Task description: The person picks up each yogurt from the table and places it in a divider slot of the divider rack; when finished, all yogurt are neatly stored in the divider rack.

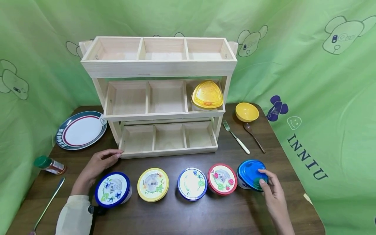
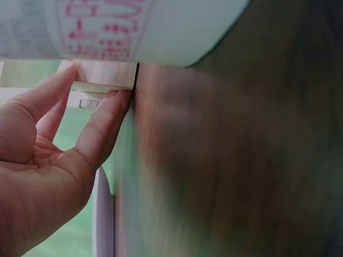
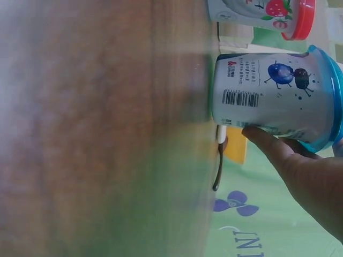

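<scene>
At the right, my right hand (image 1: pixel 274 192) holds a lidded tub (image 1: pixel 252 174) with a blue rounded-triangular lid. Its thumb (image 3: pixel 268 144) lies along the tub's printed side, and its base is at or close to the tabletop. My left hand (image 1: pixel 98 164) pinches the front left corner of the wooden three-tier shelf (image 1: pixel 158 69), at its lowest tray. In a row before the shelf stand a blue-rimmed tub (image 1: pixel 113 189), a yellow-rimmed tub (image 1: pixel 153 184), another blue-rimmed tub (image 1: pixel 192 184) and a red-rimmed tub (image 1: pixel 222 179). A yellow-lidded tub (image 1: pixel 207 94) sits in the middle tier's right compartment.
Left of the shelf lies a plate (image 1: pixel 82 130), with a green-capped spice jar (image 1: pixel 50 165) and a long metal-handled utensil (image 1: pixel 49 204) nearer. On the right are a yellow bowl (image 1: pixel 247 112), a fork (image 1: pixel 236 137) and a brown spoon (image 1: pixel 254 137). Green cloth surrounds the table.
</scene>
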`<state>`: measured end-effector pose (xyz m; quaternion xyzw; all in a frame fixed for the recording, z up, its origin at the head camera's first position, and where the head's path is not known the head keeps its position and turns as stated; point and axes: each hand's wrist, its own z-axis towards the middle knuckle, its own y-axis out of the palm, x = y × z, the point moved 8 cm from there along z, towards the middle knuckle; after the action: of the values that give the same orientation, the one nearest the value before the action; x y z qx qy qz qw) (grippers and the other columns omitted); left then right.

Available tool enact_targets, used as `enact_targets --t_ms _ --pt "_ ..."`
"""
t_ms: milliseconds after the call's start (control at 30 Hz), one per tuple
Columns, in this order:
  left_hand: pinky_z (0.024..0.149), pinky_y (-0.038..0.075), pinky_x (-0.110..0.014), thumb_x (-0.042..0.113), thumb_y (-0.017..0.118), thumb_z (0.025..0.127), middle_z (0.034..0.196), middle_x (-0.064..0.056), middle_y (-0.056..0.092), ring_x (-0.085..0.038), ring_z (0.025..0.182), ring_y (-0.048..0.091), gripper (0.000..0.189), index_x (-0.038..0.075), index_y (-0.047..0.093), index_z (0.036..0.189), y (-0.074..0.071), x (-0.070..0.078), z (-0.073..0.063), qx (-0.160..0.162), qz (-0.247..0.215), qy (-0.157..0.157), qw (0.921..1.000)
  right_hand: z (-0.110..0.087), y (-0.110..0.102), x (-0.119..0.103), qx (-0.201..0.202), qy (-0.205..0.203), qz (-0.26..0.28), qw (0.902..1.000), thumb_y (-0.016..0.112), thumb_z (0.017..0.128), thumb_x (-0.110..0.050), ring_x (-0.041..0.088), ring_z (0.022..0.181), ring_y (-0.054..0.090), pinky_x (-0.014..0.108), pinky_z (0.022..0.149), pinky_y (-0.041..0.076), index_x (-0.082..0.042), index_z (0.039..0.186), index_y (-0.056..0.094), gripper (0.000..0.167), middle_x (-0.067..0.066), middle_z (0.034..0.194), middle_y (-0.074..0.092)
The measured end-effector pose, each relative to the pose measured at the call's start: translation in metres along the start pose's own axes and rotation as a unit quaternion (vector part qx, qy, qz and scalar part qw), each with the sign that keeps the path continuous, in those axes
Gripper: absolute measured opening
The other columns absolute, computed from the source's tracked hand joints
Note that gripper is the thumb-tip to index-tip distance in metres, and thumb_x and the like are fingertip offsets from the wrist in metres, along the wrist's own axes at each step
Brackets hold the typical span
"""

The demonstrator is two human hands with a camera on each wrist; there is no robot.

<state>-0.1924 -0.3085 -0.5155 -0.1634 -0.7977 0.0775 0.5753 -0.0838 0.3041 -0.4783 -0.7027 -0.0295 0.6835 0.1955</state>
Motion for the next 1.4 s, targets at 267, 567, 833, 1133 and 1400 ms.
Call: enact_targets --t_ms 267,567,833,1133,1400 --pt "0.09 0.058 -0.018 0.032 0.068 0.11 0.132 -0.001 0.071 -0.002 0.108 0.067 0.049 -0.001 0.064 0.147 0.0 -0.001 0.001 0.0 0.007 0.0 1.0 0.003 -0.009 -0.009 0.021 0.0 0.068 0.9975 0.046 0.117 -0.011 0.006 0.107 0.051 0.01 0.073 0.045 -0.003 0.15 0.053 0.034 0.0 0.149 0.046" --pt "0.09 0.057 -0.017 0.031 0.066 0.111 0.138 -0.006 0.07 0.001 0.109 0.066 0.048 0.0 0.064 0.147 0.0 -0.002 0.0 -0.001 0.016 0.003 0.9999 0.009 -0.014 -0.02 0.049 0.014 0.113 0.9923 0.045 0.118 -0.013 0.029 0.147 0.036 0.008 0.093 0.05 0.002 0.152 0.051 0.038 0.018 0.172 0.028" --pt "0.088 0.058 -0.018 0.033 0.068 0.11 0.134 -0.004 0.07 -0.002 0.106 0.065 0.048 0.0 0.065 0.146 -0.002 -0.001 0.001 0.007 0.026 0.009 0.9996 0.016 -0.015 -0.034 0.064 0.019 0.114 0.9912 0.047 0.118 -0.016 0.036 0.146 0.036 0.009 0.091 0.052 -0.002 0.153 0.054 0.039 0.018 0.174 0.028" --pt "0.087 0.057 -0.019 0.033 0.068 0.11 0.134 -0.005 0.07 -0.001 0.106 0.064 0.049 -0.001 0.066 0.145 -0.001 0.002 -0.002 0.011 0.03 0.014 0.9994 0.03 -0.019 -0.061 0.077 0.006 0.107 0.9913 0.049 0.117 -0.016 0.034 0.147 0.034 0.017 0.097 0.05 -0.005 0.153 0.056 0.039 0.007 0.175 0.03" --pt "0.09 0.058 -0.018 0.031 0.066 0.111 0.14 -0.013 0.068 -0.004 0.109 0.066 0.047 -0.001 0.064 0.146 0.001 0.002 -0.002 0.004 0.023 0.009 0.9997 0.038 -0.023 -0.088 0.079 -0.038 0.138 0.9865 0.05 0.116 -0.013 0.037 0.154 0.028 0.034 0.121 0.041 -0.006 0.154 0.055 0.039 0.005 0.176 0.026"
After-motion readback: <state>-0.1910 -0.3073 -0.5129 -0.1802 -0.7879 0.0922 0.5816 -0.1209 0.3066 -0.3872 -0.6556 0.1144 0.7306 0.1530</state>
